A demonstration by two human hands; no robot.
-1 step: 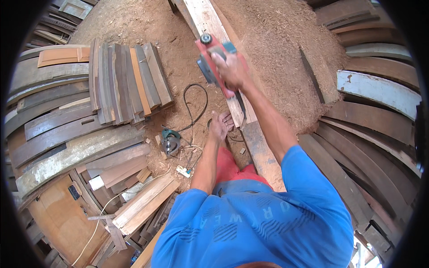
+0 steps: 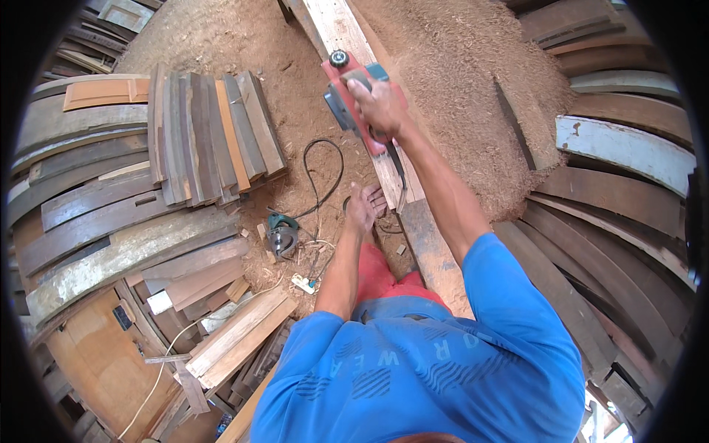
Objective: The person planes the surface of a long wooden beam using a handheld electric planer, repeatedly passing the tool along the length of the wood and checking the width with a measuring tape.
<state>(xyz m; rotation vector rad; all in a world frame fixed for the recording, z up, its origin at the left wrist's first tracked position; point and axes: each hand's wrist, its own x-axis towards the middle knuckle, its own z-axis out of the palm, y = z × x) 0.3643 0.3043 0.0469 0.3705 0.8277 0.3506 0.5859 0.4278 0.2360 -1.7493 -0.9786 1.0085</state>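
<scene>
My right hand (image 2: 380, 109) is wrapped round the handle of a red and grey electric planer (image 2: 338, 81). The planer rests on a long pale board (image 2: 334, 23), and its black cord trails back toward me along the wood. Lower down, beside the board's near end, my left hand (image 2: 362, 207) holds nothing, its fingers stretched toward the board's left edge. Whether the fingertips touch the wood I cannot tell. Under the pale board's near end runs a darker timber beam (image 2: 427, 240).
A green and grey circular saw (image 2: 282, 235) lies on the shavings to my left, near a white power strip (image 2: 303, 283) and a looped black cable (image 2: 341, 164). Stacked planks (image 2: 203, 140) fill the left, more timber (image 2: 628, 151) the right. Sawdust (image 2: 458, 96) covers the ground.
The planer and my right hand have shifted very slightly, away from me along the board. My left hand stays where it was.
</scene>
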